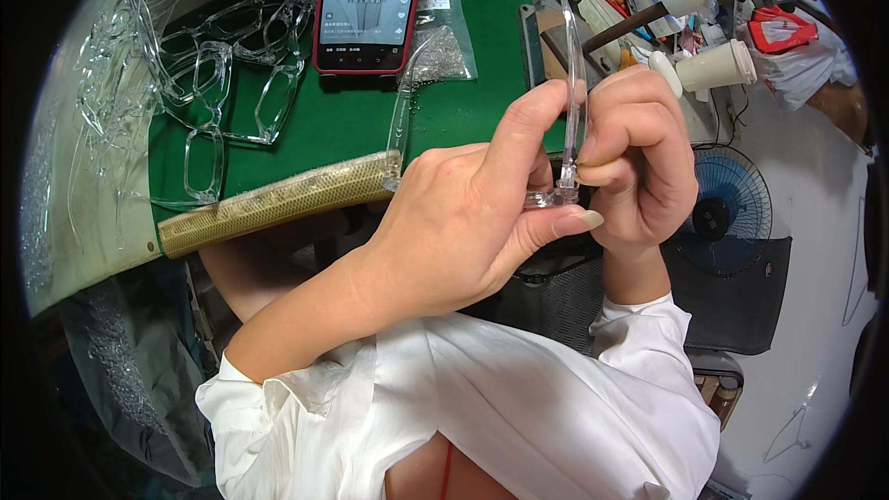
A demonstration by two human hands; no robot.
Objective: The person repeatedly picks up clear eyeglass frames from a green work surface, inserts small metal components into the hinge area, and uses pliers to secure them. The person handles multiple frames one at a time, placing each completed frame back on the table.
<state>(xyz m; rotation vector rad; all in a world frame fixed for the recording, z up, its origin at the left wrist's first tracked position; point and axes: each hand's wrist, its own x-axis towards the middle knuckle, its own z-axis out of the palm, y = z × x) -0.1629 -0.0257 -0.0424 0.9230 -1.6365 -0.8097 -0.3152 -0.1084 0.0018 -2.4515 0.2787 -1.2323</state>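
1. Here, just off centre at two o'clock, a clear plastic spectacle frame point(573, 83) has one temple arm upright.
2. The left hand point(454, 204) pinches it near the hinge, thumb below, index finger alongside that arm.
3. The right hand point(644, 153), between two and three o'clock, is curled in, fingertips closed at the arm's base; whether they also hold some tiny part, I cannot tell.
4. Too hard a twist between both hands might crack the hinge.
5. A slipping thumb could drop the frame short of the gold mesh-covered bar point(278, 208) at nine o'clock.
6. The opposite temple arm point(398, 130) overlaps, in this view, a transparent bag of small pieces point(449, 46) at twelve; swinging it could scatter them.
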